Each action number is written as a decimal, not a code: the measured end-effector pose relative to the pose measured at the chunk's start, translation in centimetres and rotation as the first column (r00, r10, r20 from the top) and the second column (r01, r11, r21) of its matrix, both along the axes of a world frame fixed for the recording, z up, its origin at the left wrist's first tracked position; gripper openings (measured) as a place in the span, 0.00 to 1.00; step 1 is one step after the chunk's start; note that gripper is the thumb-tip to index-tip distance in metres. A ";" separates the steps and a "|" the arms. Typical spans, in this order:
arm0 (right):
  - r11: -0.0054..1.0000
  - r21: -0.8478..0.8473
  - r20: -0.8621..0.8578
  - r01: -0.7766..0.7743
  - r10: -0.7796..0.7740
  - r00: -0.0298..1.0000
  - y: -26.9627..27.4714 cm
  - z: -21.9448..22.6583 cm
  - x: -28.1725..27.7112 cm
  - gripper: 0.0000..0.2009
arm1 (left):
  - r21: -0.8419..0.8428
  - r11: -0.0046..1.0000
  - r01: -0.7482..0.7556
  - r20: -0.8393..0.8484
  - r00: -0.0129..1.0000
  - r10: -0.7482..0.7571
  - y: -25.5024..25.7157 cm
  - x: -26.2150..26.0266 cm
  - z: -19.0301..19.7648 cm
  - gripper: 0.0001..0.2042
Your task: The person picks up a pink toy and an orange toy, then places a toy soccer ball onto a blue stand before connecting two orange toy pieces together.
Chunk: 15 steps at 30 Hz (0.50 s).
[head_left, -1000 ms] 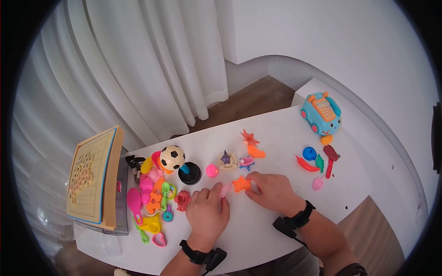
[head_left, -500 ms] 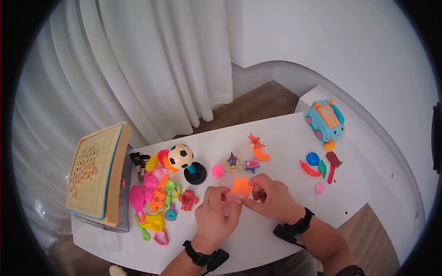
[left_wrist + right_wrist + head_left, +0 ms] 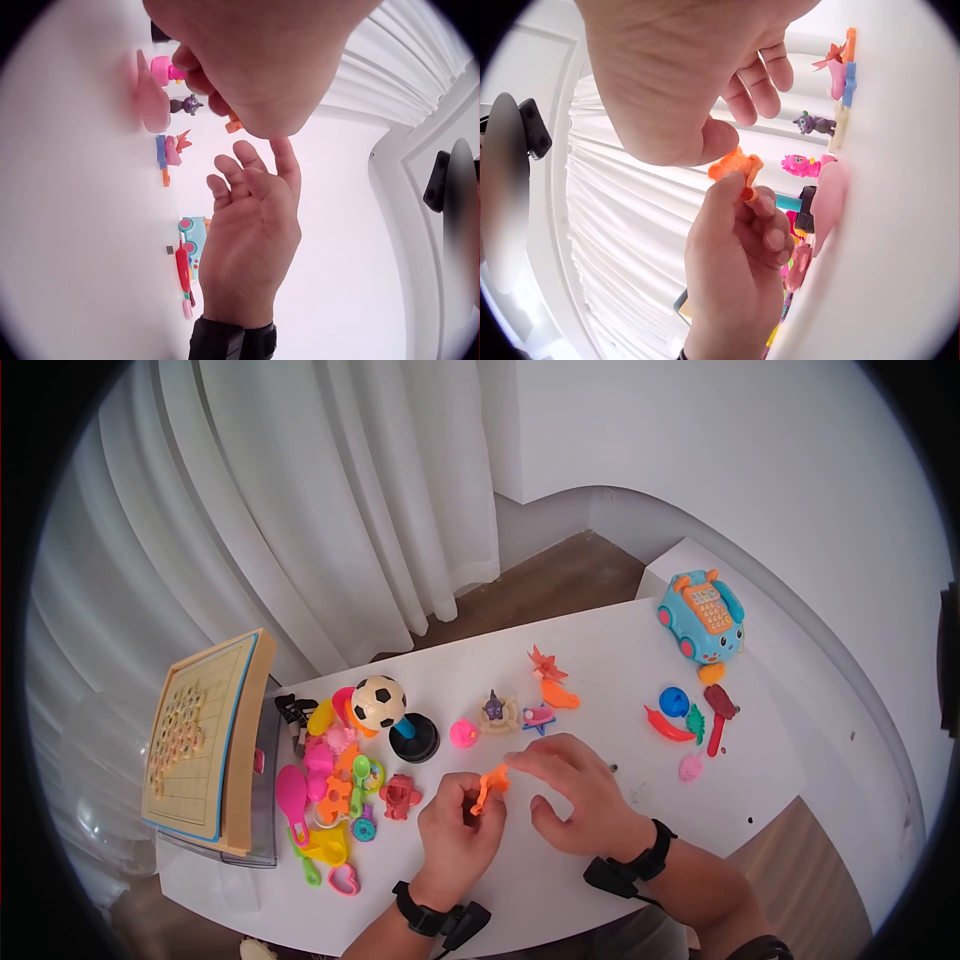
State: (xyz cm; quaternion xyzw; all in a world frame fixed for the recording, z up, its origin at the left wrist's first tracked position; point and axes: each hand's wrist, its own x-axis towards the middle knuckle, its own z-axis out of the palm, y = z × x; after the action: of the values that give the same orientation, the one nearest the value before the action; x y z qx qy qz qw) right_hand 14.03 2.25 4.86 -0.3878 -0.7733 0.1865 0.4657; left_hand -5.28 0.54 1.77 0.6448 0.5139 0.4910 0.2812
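My left hand (image 3: 458,830) pinches an orange star-like toy piece (image 3: 490,788) between thumb and fingers, raised above the table. In the right wrist view this orange piece (image 3: 735,165) shows a bumpy outline and a small tube-like part. My right hand (image 3: 585,800) is beside it with fingers spread and loosely bent, its index fingertip close to the piece's top edge. A pale pink piece (image 3: 831,199) stands on the table near the hands; the left hand hides it in the head view. Just beyond are a pink round toy (image 3: 463,734) and a purple figure (image 3: 494,706) on a beige base.
A heap of colourful toys, including a pink spoon (image 3: 291,790), lies at left by a board game (image 3: 200,735). A football toy (image 3: 379,703) on a black base stands behind. To the right are a toy telephone (image 3: 703,615), a red chili (image 3: 668,726) and a red hammer (image 3: 718,710).
The pale pink piece has left my left hand and stands on the table. The orange piece passed from my right hand to my left and was tilted; my right fingers have spread.
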 end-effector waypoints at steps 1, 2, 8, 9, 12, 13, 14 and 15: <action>0.999 0.033 0.025 -0.007 0.006 1.000 -0.1 0.2 -0.2 0.28 | -0.001 1.000 0.001 -0.001 1.000 -0.001 0.0 -0.2 0.0 0.09; 0.998 0.065 0.051 -0.014 0.010 0.999 -0.1 0.3 -0.3 0.29 | 0.046 0.999 -0.004 -0.058 0.998 0.006 0.0 -0.3 0.1 0.09; 0.992 0.065 0.182 -0.108 0.095 0.979 0.2 -1.2 0.3 0.24 | 0.228 0.973 -0.028 -0.099 0.994 0.052 0.4 -0.2 0.8 0.08; 0.992 0.066 0.182 -0.112 0.098 0.978 0.2 -1.4 0.2 0.24 | 0.191 0.981 -0.029 -0.034 0.999 0.036 0.4 -0.1 0.8 0.09; 0.986 -0.008 0.165 -0.168 0.167 0.972 0.0 -1.6 0.2 0.21 | 0.189 0.981 -0.035 0.116 0.993 0.014 0.6 0.2 -0.3 0.10; 0.993 -0.021 0.136 -0.120 0.122 0.983 0.0 -1.4 0.2 0.22 | 0.189 0.981 -0.036 0.117 0.993 0.014 0.4 0.2 -0.4 0.10; 0.997 -0.036 0.107 -0.073 0.077 0.991 0.0 -1.2 0.3 0.22 | 0.115 0.993 -0.013 0.141 0.990 -0.003 0.1 0.2 -0.4 0.09; 0.997 -0.035 0.108 -0.074 0.078 0.991 0.0 -0.9 0.3 0.22 | 0.043 0.999 0.012 0.168 0.986 -0.019 -0.1 0.2 -0.3 0.09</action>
State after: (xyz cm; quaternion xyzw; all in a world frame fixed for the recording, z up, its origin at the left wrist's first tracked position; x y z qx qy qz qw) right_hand 14.28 2.20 3.92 -0.3749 -0.8089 0.1944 0.4091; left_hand -5.13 0.49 1.44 0.6108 0.4728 0.5522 0.3138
